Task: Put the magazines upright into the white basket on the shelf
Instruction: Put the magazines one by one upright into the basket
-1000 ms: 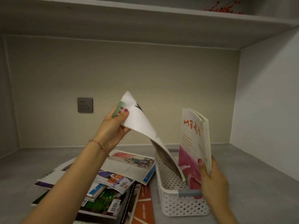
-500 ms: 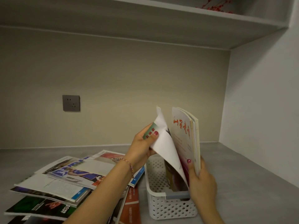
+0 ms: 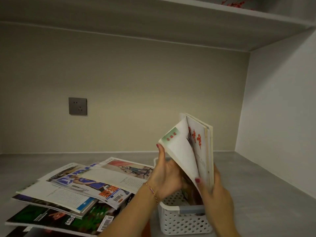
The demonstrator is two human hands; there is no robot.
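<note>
A white perforated basket stands on the grey shelf. Upright magazines stand in it, one with red lettering on its cover. A white-covered magazine leans against them, bowed, with its lower end down in the basket. My left hand rests with straight fingers against its left face near the upper corner. My right hand grips the upright bundle from the right, its thumb pressing on the white cover. A loose pile of magazines lies flat to the left of the basket.
A grey wall socket sits on the back wall. An upper shelf board hangs overhead, and a white side wall closes the space on the right. The basket has a grey handle at its near end.
My left hand carried the white-covered magazine rightward and down into the basket, against the upright ones, and let go of its pinched corner. My right hand kept hold of the bundle.
</note>
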